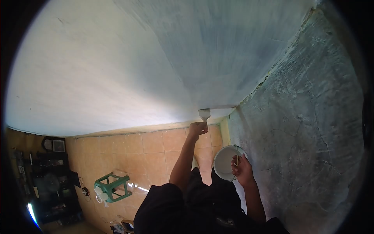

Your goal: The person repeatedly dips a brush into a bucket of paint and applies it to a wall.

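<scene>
My left hand (198, 128) is closed around the handle of a wide flat brush (204, 114), whose bristles touch the lower part of the pale wall (117, 78). Fresh-looking bluish-grey strokes spread over the wall above it. To the right, my right hand (242, 171) grips the thin handle of a round white bucket (223, 162), which hangs beside the rough grey wall (296, 136). What lies in the bucket looks whitish; its depth cannot be made out.
Orange tiles (154, 148) cover the floor. A green stool (113, 187) with a white container on it stands at the lower left. Dark shelves (50, 179) with various objects are at the far left. A cracked seam (269, 78) marks the corner between the walls.
</scene>
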`<state>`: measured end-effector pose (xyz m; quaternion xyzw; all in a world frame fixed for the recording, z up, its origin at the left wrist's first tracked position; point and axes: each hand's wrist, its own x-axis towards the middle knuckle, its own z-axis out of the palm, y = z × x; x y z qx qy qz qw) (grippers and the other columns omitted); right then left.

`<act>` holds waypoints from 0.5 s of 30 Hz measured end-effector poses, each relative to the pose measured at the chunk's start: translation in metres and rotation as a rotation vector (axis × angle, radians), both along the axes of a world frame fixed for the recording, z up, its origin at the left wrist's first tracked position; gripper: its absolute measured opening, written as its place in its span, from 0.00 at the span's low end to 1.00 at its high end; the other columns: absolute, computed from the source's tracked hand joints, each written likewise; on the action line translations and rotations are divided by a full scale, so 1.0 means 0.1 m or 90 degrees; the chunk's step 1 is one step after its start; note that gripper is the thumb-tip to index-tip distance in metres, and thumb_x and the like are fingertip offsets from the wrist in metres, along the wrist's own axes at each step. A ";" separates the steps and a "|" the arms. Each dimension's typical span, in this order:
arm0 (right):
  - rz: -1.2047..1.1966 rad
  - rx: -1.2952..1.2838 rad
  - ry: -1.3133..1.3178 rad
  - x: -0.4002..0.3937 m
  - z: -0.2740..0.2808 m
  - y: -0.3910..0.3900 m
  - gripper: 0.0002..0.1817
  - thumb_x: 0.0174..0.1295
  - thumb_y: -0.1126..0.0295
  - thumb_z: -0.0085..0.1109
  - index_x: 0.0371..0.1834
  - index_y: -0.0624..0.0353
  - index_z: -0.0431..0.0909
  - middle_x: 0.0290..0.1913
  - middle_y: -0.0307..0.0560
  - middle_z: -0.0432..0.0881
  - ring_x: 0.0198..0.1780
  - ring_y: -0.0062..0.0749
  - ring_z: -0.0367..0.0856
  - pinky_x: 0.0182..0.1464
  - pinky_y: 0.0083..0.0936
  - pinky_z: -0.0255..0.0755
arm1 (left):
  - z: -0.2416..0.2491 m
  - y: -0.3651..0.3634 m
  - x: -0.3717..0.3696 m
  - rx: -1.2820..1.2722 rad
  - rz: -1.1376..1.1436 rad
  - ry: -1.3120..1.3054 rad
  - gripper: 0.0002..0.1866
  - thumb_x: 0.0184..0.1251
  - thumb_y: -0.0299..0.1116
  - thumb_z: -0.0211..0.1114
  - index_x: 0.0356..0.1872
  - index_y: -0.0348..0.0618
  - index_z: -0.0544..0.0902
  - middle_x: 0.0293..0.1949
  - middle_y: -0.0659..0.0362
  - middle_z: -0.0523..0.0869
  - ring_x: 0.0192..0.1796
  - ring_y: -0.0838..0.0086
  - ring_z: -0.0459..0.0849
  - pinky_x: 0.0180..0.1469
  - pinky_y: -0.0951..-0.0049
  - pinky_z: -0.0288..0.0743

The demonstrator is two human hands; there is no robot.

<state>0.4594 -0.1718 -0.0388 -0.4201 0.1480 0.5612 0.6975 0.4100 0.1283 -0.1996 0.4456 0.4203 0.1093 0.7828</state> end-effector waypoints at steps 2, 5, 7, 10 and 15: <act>0.002 0.018 -0.005 0.00 0.05 0.02 0.23 0.75 0.47 0.39 0.49 0.57 0.73 0.34 0.43 0.78 0.23 0.18 0.66 0.22 0.15 0.58 | 0.75 -0.10 0.04 0.011 0.022 -0.006 0.14 0.64 0.35 0.67 0.34 0.29 0.82 0.28 0.55 0.83 0.29 0.73 0.83 0.35 0.70 0.84; 0.010 0.045 -0.005 0.01 0.10 0.04 0.23 0.75 0.48 0.40 0.49 0.57 0.73 0.34 0.43 0.79 0.24 0.18 0.66 0.22 0.15 0.58 | 1.83 -0.23 0.03 0.022 0.041 -0.092 0.15 0.64 0.36 0.67 0.39 0.29 0.82 0.31 0.54 0.84 0.32 0.72 0.84 0.39 0.70 0.84; 0.010 0.056 0.001 -0.04 0.11 0.05 0.22 0.75 0.48 0.41 0.49 0.56 0.73 0.34 0.42 0.79 0.24 0.17 0.67 0.22 0.15 0.58 | 2.46 -0.34 0.01 0.044 0.080 -0.137 0.13 0.67 0.34 0.64 0.38 0.31 0.82 0.31 0.58 0.83 0.35 0.74 0.83 0.44 0.69 0.85; 0.017 0.059 -0.014 -0.03 0.13 0.07 0.23 0.74 0.47 0.41 0.47 0.56 0.75 0.33 0.41 0.78 0.23 0.19 0.66 0.24 0.16 0.59 | 3.23 -0.43 -0.05 0.107 0.108 -0.187 0.15 0.67 0.34 0.64 0.42 0.28 0.81 0.33 0.58 0.83 0.36 0.74 0.84 0.43 0.68 0.85; 0.010 0.077 -0.014 -0.04 0.16 0.06 0.23 0.74 0.47 0.42 0.47 0.56 0.75 0.33 0.41 0.78 0.23 0.19 0.67 0.24 0.16 0.59 | 3.86 -0.50 -0.17 0.236 0.111 -0.258 0.17 0.68 0.34 0.66 0.47 0.28 0.80 0.31 0.55 0.83 0.31 0.73 0.83 0.36 0.73 0.81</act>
